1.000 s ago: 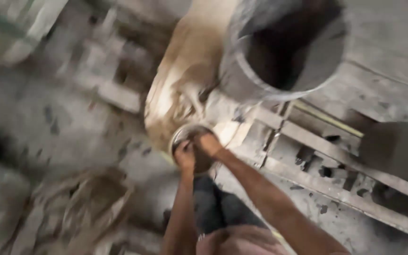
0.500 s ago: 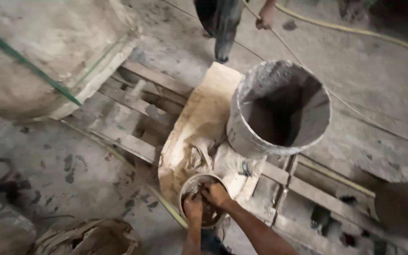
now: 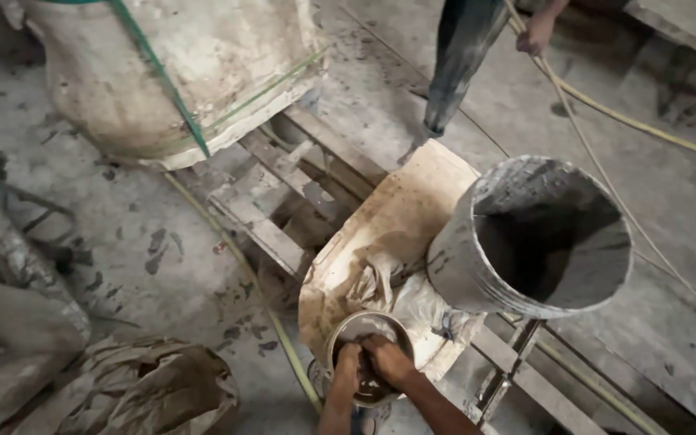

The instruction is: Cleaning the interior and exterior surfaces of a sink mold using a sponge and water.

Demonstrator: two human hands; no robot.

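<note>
Gripping: your left hand (image 3: pixel 346 361) and right hand (image 3: pixel 387 359) are both closed on the near rim of a small round metal bowl (image 3: pixel 364 338)
Bowl: it sits low in the head view on an opened tan sack (image 3: pixel 388 221), with crumpled plastic lining (image 3: pixel 412 302) just beside it
Bucket: a large cement-crusted grey bucket (image 3: pixel 537 234) stands tilted just right of your bowl
Pallet: a wooden pallet (image 3: pixel 283 201) lies under the sack
Beyond: a big strapped bulk bag (image 3: pixel 171 72) at top left, another person's leg (image 3: pixel 457 64) and hand (image 3: pixel 537 34) at top
</note>
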